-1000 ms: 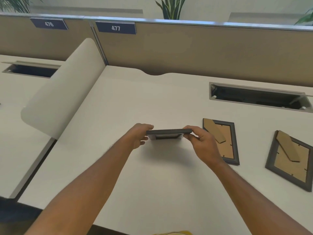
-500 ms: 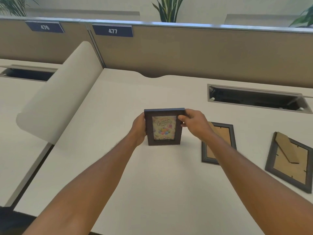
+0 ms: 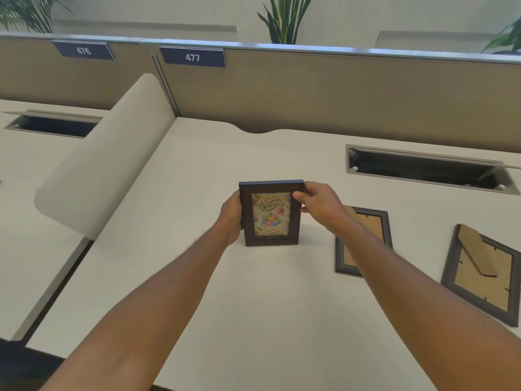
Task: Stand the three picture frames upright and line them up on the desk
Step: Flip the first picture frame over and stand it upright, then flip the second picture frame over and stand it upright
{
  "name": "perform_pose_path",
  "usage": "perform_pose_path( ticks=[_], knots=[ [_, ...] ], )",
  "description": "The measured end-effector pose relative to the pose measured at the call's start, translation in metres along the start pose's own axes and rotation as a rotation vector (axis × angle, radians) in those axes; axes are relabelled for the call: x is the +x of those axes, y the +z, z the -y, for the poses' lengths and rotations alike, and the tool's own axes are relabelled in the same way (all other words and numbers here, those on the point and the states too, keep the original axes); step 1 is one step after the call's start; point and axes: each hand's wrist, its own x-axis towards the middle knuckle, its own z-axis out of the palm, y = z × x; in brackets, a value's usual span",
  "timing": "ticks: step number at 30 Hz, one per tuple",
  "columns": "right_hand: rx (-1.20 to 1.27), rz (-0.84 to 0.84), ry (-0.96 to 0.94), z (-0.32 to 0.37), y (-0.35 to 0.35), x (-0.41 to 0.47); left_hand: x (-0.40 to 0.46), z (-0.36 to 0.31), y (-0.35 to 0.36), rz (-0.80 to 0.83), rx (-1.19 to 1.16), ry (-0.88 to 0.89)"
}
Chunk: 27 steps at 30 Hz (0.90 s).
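Note:
A dark brown picture frame (image 3: 271, 214) with a "Happy Birthday" card stands upright on the white desk (image 3: 253, 306), its picture facing me. My left hand (image 3: 232, 218) grips its left edge. My right hand (image 3: 318, 203) pinches its top right corner. To the right, a second dark frame (image 3: 375, 221) lies face down, partly hidden under my right forearm. A third frame (image 3: 485, 273) lies face down at the far right, its cardboard stand showing.
A tan partition (image 3: 338, 94) with a "477" label runs along the desk's back edge. An open cable slot (image 3: 423, 170) is set into the desk at the back right. A curved white divider (image 3: 104, 156) rises on the left.
The brown frame was held flat and edge-on between both hands a second ago. It has been tipped up and now stands on its bottom edge, slightly farther from me.

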Motion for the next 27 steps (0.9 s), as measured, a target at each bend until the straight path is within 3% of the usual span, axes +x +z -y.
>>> perform_pose_path(
  ticks=[8, 13, 14, 17, 20, 22, 27],
  knots=[
    [-0.061, -0.194, 0.072, -0.060, -0.049, -0.035, -0.005, 0.029, -0.014, -0.047, -0.029, -0.027],
    [-0.196, -0.464, 0.282, -0.121, -0.087, -0.077, -0.033, 0.070, -0.003, -0.572, 0.132, 0.097],
    [-0.199, -0.498, 0.314, -0.130, -0.092, -0.085, -0.041, 0.083, 0.005, -0.617, 0.186, 0.158],
    [-0.222, -0.487, 0.415, -0.151, -0.100, -0.101, -0.070, 0.122, 0.047, -0.427, 0.336, 0.252],
    [-0.235, -0.419, 0.442, -0.154, -0.102, -0.107, -0.092, 0.141, 0.097, -0.060, 0.455, 0.160],
    [-0.246, -0.385, 0.431, -0.155, -0.099, -0.105, -0.098, 0.137, 0.123, 0.093, 0.518, 0.125],
    [-0.193, -0.349, 0.438, -0.162, -0.105, -0.103, -0.095, 0.118, 0.170, 0.200, 0.535, 0.025]
  ],
)
